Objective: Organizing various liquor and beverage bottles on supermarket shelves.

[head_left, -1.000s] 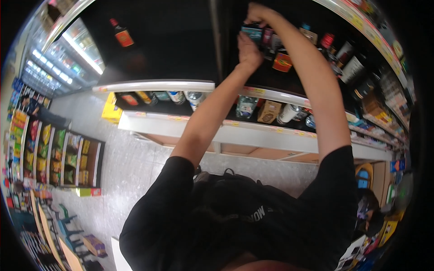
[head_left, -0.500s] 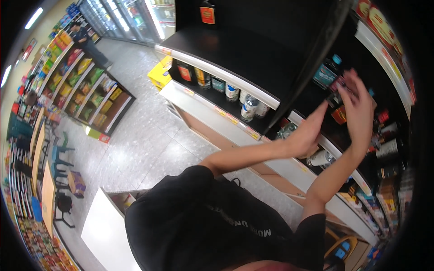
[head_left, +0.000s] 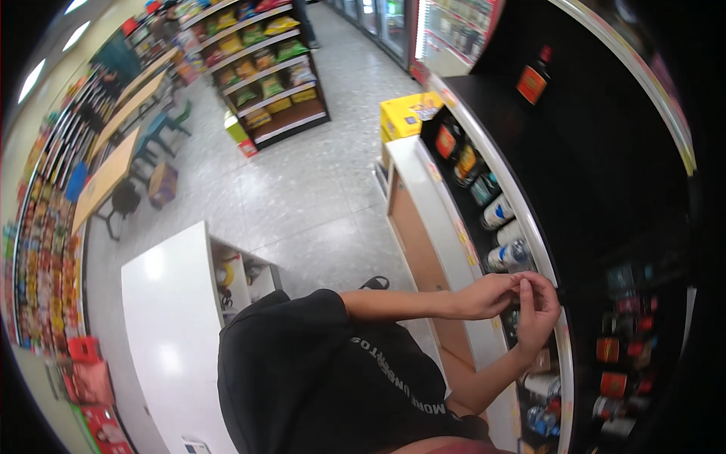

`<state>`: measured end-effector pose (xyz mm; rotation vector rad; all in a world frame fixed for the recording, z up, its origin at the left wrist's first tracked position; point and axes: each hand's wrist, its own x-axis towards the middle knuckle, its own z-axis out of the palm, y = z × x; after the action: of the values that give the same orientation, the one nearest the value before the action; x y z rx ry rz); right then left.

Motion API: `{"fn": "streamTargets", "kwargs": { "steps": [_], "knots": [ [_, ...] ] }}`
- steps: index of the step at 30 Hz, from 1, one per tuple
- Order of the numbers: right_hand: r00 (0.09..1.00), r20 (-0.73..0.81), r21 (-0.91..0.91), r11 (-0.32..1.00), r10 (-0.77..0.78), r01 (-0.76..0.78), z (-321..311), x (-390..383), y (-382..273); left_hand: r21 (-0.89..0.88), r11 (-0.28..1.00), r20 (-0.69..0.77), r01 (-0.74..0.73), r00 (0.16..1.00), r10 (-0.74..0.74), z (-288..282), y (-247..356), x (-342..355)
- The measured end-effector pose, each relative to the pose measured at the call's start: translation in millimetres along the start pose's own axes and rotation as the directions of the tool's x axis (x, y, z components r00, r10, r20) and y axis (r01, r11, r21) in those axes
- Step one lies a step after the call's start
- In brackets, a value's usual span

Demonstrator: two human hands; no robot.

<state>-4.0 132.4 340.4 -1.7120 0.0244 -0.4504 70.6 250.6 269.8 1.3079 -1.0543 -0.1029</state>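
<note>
My left hand [head_left: 488, 296] and my right hand [head_left: 535, 309] meet at their fingertips beside the front lip [head_left: 491, 178] of the black shelving. Both are closed in pinches; what they hold, if anything, is hidden. A dark bottle with an orange label [head_left: 533, 81] stands on the upper shelf [head_left: 590, 166]. Assorted bottles [head_left: 495, 212] line the lower shelf near my hands. To their right, several bottles and small boxes with red and dark labels [head_left: 611, 349] sit in the dark shelving.
A white counter [head_left: 162, 318] is at my left. Wooden tables with stools [head_left: 110, 178] line the left aisle. A snack rack [head_left: 280, 113] and stacked yellow cartons [head_left: 401, 113] stand ahead, near glass-door coolers [head_left: 450, 34]. Another person's legs [head_left: 306, 26] show behind the rack.
My view has swung left along the aisle. My hands have left the objects inside the right shelf section and come together at its front edge, lower in view.
</note>
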Motion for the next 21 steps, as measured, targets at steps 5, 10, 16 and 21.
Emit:
{"fn": "streamTargets", "kwargs": {
  "steps": [5, 10, 16, 21],
  "knots": [
    [0.99, 0.093, -0.077, 0.991, -0.105, 0.112, 47, 70, 6, 0.198, 0.976, -0.207, -0.085, 0.97, 0.126, -82, -17, 29],
    [0.97, -0.019, -0.251, 0.941, -0.241, 0.229, 87, 154, -14, 0.3, 0.951, -0.371, -0.071, 0.91, 0.185, -174, -21, 89],
    [0.935, -0.14, -0.543, 0.815, -0.326, 0.203, 97, 249, -25, 0.378, 0.925, -0.355, -0.041, 0.916, 0.186, -258, -52, 178],
    [0.857, -0.284, -0.716, 0.69, -0.43, 0.109, 63, 336, 0, 0.497, 0.868, -0.301, 0.016, 0.941, 0.154, -274, -103, 267]
  ]
}}
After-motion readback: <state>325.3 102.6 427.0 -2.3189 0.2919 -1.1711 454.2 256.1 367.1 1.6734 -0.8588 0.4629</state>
